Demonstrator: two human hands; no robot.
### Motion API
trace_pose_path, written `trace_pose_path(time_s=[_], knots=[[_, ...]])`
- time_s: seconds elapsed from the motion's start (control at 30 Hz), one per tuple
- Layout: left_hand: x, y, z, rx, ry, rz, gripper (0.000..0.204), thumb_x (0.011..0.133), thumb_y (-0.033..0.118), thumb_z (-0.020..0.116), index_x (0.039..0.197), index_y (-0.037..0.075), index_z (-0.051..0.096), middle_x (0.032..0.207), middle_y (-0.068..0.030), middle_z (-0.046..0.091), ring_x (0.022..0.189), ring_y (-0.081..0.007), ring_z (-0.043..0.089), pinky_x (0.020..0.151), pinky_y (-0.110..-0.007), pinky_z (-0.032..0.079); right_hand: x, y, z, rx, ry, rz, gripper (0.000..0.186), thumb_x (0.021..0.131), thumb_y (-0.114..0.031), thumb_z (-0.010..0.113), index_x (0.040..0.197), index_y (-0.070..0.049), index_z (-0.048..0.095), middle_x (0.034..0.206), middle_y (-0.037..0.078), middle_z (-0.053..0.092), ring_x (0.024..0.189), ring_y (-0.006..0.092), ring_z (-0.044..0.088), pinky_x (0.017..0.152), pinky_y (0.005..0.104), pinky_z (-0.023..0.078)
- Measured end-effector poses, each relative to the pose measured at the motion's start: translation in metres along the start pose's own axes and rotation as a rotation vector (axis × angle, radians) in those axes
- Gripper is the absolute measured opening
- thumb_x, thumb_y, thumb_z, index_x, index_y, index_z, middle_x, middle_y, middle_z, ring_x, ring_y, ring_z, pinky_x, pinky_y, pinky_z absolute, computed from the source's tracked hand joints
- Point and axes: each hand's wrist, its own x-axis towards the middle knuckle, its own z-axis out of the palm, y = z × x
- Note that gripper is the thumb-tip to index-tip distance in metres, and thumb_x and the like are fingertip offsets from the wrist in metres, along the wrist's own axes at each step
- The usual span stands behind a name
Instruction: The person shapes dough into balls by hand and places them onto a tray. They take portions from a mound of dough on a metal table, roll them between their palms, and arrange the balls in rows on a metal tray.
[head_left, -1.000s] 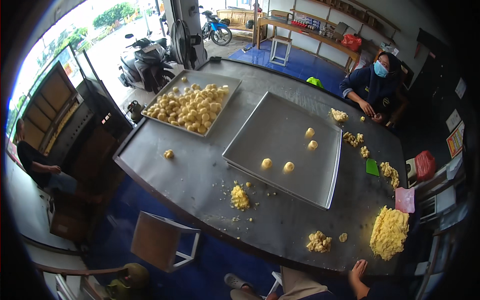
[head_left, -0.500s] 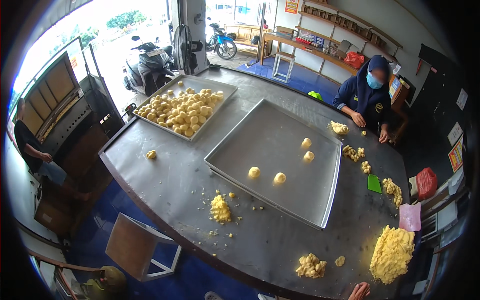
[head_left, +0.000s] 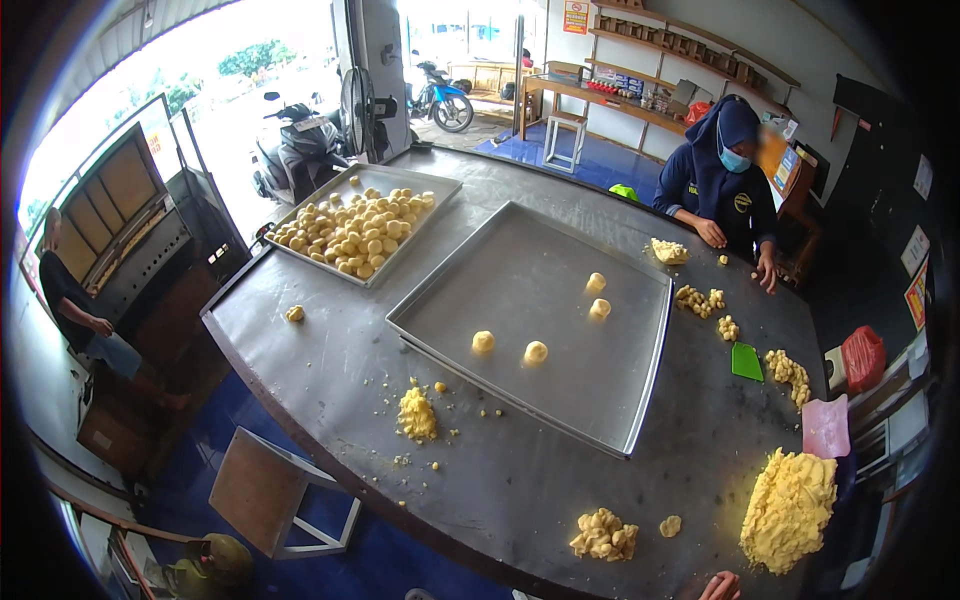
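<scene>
Dark metal worktop (head_left: 520,490): at its near rim, left of the yellow dough mound (head_left: 788,512), I note the camera wearer's right hand (head_left: 720,587), cropped by the view, so whether its fingers are spread or closed on anything I cannot tell. Risk, my estimate: the mound lies near the worktop's edge, so a passing forearm could push crumbs over. Well beyond the mound, the co-worker's hands (head_left: 712,236), close together a second ago, are now apart, the head bowed.
</scene>
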Motion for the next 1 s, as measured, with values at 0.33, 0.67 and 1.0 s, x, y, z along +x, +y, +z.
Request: trace_pose_path(time_s=[0.33, 0.67, 1.0], knots=[[-0.034, -0.045, 0.045, 0.119, 0.042, 0.066, 0.051, 0.092, 0.045, 0.06, 0.105, -0.005, 0.065, 0.092, -0.0226, 0.069, 0.084, -0.0431, 0.065, 0.081, -0.05, 0.051, 0.003, 0.034, 0.02, 0.464, 0.273, -0.345, 0.011, 0.099, -0.012, 0.049, 0.105, -0.004, 0.052, 0.101, 0.018, 0.054, 0.096, 0.0367, 0.053, 0.087, 0.0489, 0.039], [-0.117, -0.017, -0.024, -0.202, 0.935, 0.197, 0.029, 0.093, 0.018, 0.063, 0.109, -0.006, 0.061, 0.103, -0.0235, 0.061, 0.091, -0.038, 0.06, 0.085, -0.046, 0.047, 0.001, 0.025, -0.007, 0.709, 0.125, -0.5, 0.014, 0.094, -0.013, 0.057, 0.108, -0.009, 0.056, 0.105, 0.011, 0.053, 0.106, 0.028, 0.051, 0.097, 0.0457, 0.03], [-0.193, 0.254, -0.09, 0.147, 0.975, 0.658, 0.039, 0.091, 0.026, 0.067, 0.117, -0.002, 0.061, 0.116, -0.0218, 0.06, 0.112, -0.0348, 0.056, 0.1, -0.043, 0.043, -0.003, 0.035, -0.006, 0.753, 0.197, -0.531, 0.018, 0.091, -0.015, 0.063, 0.108, -0.01, 0.057, 0.105, 0.009, 0.052, 0.105, 0.0269, 0.052, 0.096, 0.0471, 0.033]])
